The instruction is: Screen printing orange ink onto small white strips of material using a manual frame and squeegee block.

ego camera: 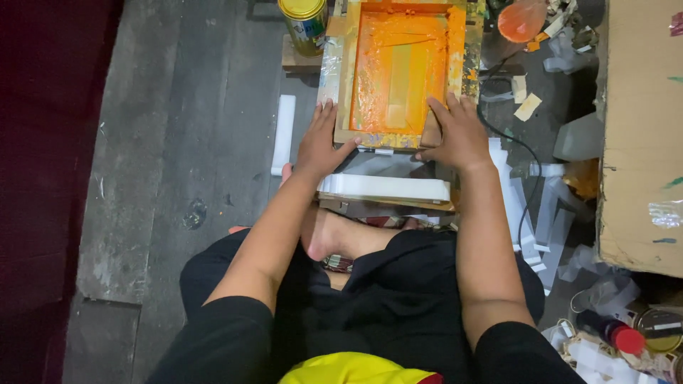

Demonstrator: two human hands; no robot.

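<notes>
A wooden screen-printing frame [340,78], its mesh covered in orange ink, lies flat on the floor in front of me. My left hand [320,142] grips its near left corner. My right hand [455,131] holds the near right corner, with the fingers up along the frame's side. A squeegee-like bar lies in the ink inside the frame [402,85]. A stack of white strips [388,187] sits just below the frame, between my wrists. I sit cross-legged with a bare foot under my arms.
A yellow-lidded can [304,21] stands at the frame's far left. An orange-stained cup [521,20] is at the far right. A large cardboard box [644,135] is on the right, with white strips [548,213], a black cable [523,153] and lidded jars [658,328] nearby.
</notes>
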